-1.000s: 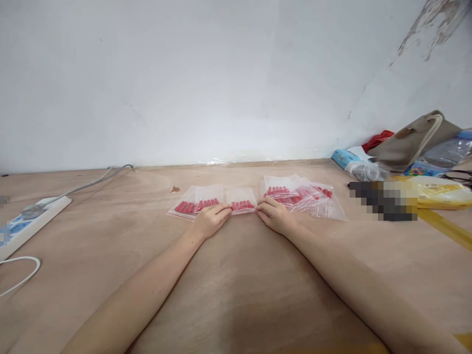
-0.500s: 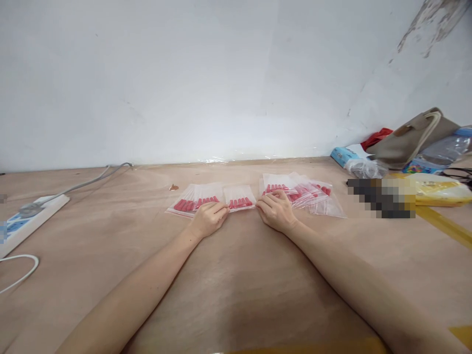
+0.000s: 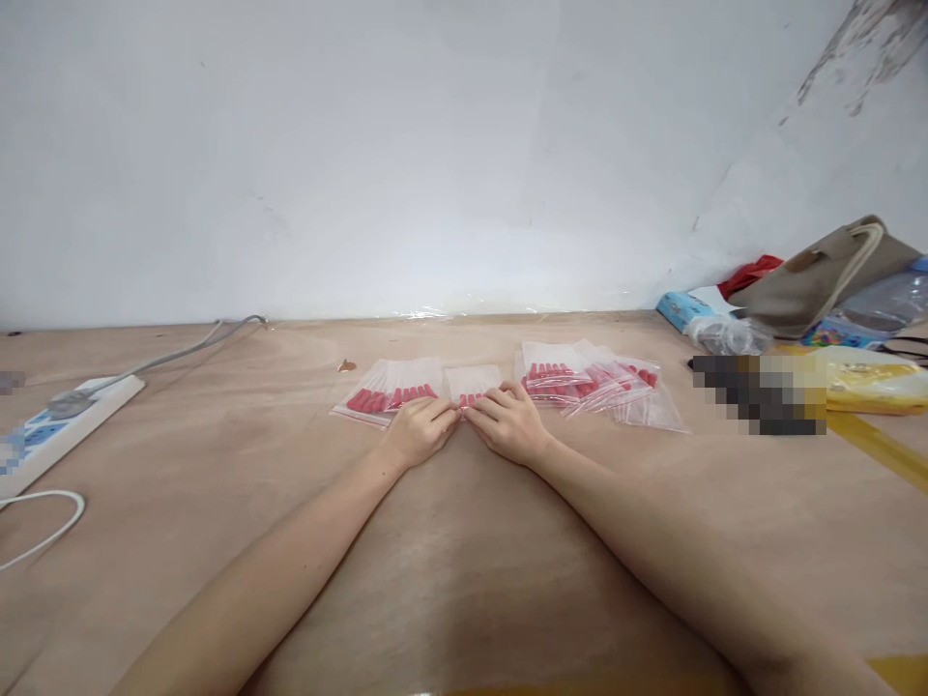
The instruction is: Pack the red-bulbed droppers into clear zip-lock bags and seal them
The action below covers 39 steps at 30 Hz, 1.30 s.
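A small clear zip bag (image 3: pixel 473 377) with red pieces in it lies flat between my hands, its zip edge towards me. My left hand (image 3: pixel 420 430) pinches the left corner of that edge. Close beside it, my right hand (image 3: pixel 511 422) has its fingertips closed on the same edge, covering part of the red pieces. More zip bags (image 3: pixel 391 377) holding red pieces lie fanned just left of my left hand. Another overlapping heap of bags (image 3: pixel 591 382) with red pieces spreads to the right of my right hand.
On the left of the wooden table (image 3: pixel 217 522) is a white power strip (image 3: pixel 79 425) with a grey cable. At the right stand a tissue pack (image 3: pixel 681 309), a beige bag (image 3: pixel 804 280), a plastic bottle (image 3: pixel 888 300) and a yellow-white packet (image 3: pixel 874 382). A white wall (image 3: pixel 362 155) rises behind.
My right hand has slid left along the bag's zip edge, from its right corner to beside my left hand. My left hand stays at the left corner. The view has shifted slightly.
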Each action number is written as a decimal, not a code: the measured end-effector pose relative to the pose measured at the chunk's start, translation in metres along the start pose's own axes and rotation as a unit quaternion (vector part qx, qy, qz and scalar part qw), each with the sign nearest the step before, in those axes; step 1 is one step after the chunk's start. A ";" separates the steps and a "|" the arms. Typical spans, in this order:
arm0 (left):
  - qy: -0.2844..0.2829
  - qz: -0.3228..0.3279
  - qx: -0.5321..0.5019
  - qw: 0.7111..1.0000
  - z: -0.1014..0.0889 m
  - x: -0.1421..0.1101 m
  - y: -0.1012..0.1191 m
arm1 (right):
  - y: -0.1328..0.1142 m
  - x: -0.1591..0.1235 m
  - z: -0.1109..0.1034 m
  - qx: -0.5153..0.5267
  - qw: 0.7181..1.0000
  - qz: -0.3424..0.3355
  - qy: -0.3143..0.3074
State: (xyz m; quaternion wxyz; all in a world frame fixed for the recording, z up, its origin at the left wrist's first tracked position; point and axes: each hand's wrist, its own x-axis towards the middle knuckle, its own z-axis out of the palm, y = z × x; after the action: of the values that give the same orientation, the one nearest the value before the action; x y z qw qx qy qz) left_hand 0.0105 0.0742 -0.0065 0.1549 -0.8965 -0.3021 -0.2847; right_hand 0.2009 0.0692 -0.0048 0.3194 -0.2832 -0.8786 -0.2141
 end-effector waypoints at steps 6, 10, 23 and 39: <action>0.003 0.005 -0.016 1.000 -0.001 -0.002 -0.001 | 0.003 -0.003 -0.001 -0.063 0.998 -0.025 -0.011; 0.019 -0.017 -0.028 0.999 -0.003 -0.007 -0.006 | 0.019 -0.014 -0.007 -0.097 0.995 -0.014 -0.002; 0.034 -0.093 -0.144 0.985 -0.007 -0.007 -0.003 | 0.027 -0.023 -0.016 -0.055 0.994 0.054 0.081; 0.050 -0.079 -0.113 0.989 -0.011 -0.001 0.012 | 0.011 -0.020 -0.015 0.192 0.976 0.103 -0.020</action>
State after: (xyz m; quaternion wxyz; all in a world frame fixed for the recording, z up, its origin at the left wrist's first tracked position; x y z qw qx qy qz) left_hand 0.0125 0.0595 0.0005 0.0450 -0.8660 -0.3298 -0.3731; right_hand 0.2271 0.0616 -0.0062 0.3708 -0.3100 -0.8755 -0.0019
